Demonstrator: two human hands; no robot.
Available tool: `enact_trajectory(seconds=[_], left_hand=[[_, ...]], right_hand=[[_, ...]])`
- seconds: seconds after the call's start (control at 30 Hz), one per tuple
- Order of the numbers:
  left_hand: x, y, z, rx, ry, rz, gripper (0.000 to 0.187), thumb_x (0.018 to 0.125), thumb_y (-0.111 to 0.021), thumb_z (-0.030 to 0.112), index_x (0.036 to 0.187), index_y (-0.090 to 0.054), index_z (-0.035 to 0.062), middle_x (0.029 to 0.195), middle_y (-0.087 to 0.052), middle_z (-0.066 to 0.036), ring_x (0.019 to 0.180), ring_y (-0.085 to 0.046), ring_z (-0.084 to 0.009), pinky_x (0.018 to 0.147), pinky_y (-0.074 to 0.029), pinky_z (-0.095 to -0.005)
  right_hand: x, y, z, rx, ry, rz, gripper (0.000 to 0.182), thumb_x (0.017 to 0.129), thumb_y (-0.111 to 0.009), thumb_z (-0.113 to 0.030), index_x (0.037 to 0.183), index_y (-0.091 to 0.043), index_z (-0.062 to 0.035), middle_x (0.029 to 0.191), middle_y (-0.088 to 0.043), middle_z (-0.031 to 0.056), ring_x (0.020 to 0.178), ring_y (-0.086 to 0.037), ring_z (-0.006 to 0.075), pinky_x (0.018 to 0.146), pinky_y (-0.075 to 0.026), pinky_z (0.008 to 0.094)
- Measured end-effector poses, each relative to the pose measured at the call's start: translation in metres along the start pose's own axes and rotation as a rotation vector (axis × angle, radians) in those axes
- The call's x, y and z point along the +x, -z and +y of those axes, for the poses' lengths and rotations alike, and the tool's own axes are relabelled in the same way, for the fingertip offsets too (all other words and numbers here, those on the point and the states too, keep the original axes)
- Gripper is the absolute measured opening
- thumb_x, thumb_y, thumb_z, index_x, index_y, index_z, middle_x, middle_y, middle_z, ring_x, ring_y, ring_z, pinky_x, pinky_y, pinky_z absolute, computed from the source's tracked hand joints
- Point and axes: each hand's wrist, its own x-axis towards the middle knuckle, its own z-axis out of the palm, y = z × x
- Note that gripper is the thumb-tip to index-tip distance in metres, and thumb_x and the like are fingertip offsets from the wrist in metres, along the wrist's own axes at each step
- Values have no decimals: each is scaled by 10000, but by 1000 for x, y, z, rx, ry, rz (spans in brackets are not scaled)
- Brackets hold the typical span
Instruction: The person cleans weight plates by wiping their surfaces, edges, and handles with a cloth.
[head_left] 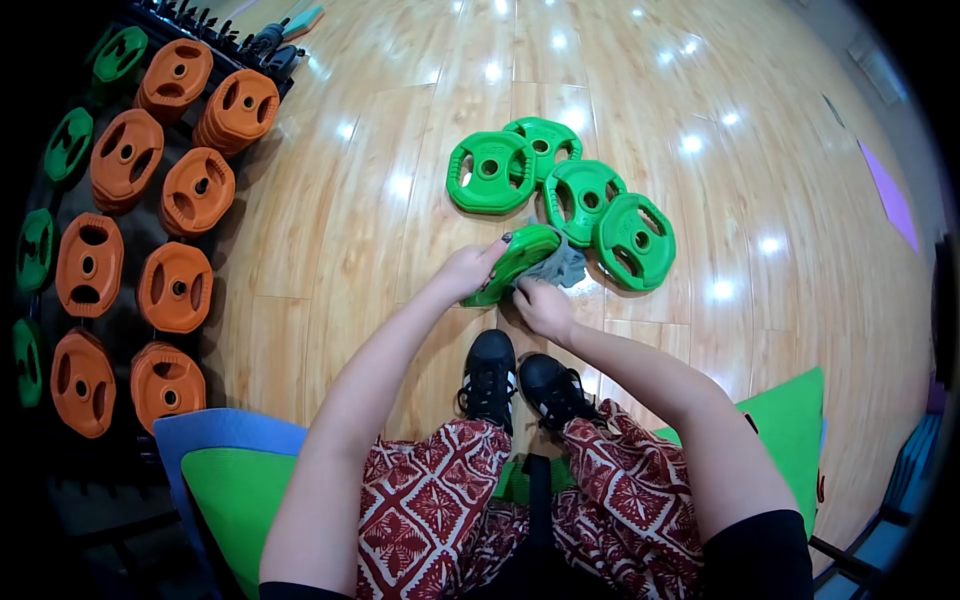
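My left hand (pixel 474 270) is closed on the left edge of a green weight plate (pixel 527 252), which is tilted up above the floor in front of my shoes. A grey cloth (pixel 562 266) lies against the plate's right side. My right hand (pixel 543 307) grips the cloth near the plate's lower edge, its fingertips partly hidden. Just beyond, several more green weight plates (pixel 490 172) lie on the floor, some overlapping. The nearest of these is a green plate (pixel 636 242) to the right of the cloth.
On the left stands a rack with stacks of orange weight plates (pixel 90 264) and some green plates (pixel 35 250). Green mats (pixel 240 500) are under and beside me. My black shoes (pixel 489 372) rest on the wooden floor (pixel 330 230). A purple mat (pixel 888 195) lies far right.
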Motion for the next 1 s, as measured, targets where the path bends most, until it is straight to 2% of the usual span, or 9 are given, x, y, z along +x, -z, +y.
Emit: enact_trajectory(seconds=[0.1,0.17,0.27,0.3,0.37,0.57,0.73,0.83,1.0], left_hand=[[7,1,-4,1,27,-15,603,874,-346,530,659,-544,2,561,-505,-58,478,-478,-142,481,-395,-280],[9,2,-9,-72,84,55,662,838,-347,594,620,-551,3,535,-514,-71,462,-493,-174,482,-399,-302],[7,5,-14,-161,89,117,674,835,-343,601,625,-543,-8,532,-509,-67,462,-496,-177,481,-408,-301],[8,7,-16,-159,88,115,674,835,-343,601,625,-543,-8,532,-509,-67,462,-496,-177,481,-408,-301],[9,11,-21,-169,130,182,673,833,-344,605,649,-534,-14,548,-510,-71,456,-492,-178,477,-414,-301],[7,18,-32,-349,230,237,661,823,-344,621,759,-533,-9,589,-511,-90,461,-500,-177,466,-426,-303],[5,28,-39,-396,290,256,632,835,-263,633,676,-511,73,574,-499,-46,497,-501,-159,504,-429,-284],[4,29,-48,-475,314,259,629,832,-250,641,659,-490,87,557,-482,-43,480,-488,-165,497,-431,-289],[0,30,-50,-510,341,271,625,836,-242,639,670,-476,84,538,-456,-45,467,-472,-173,491,-427,-296]], right_hand=[[-5,10,1,84,131,201,222,819,-443,-234,922,-511,-50,849,-559,194,764,-550,371,675,-443,455],[-6,17,7,20,159,212,231,814,-451,-228,986,-505,-83,887,-544,171,745,-549,366,647,-450,456],[-9,28,5,-220,177,-54,383,790,-472,-216,1160,-422,-134,952,-559,171,777,-574,356,646,-464,450],[-10,34,-3,-220,175,-53,383,790,-472,-216,1160,-422,-134,952,-559,171,777,-574,356,646,-464,450],[-9,46,-22,-230,35,-280,398,774,-475,-219,1158,-417,-134,937,-580,183,804,-581,354,663,-468,448],[23,21,15,-330,111,-307,436,753,-473,-210,1170,-389,-116,820,-603,188,802,-585,353,680,-463,448],[11,42,-2,-248,0,-316,459,739,-488,-182,1179,-375,-117,839,-606,178,794,-585,349,684,-459,442],[10,39,-6,-226,152,-331,480,736,-497,-182,1193,-365,-115,865,-607,167,816,-582,343,693,-457,442],[10,28,-5,-356,27,-407,351,741,-506,-188,1063,-422,-76,930,-593,167,848,-577,341,701,-455,437]])
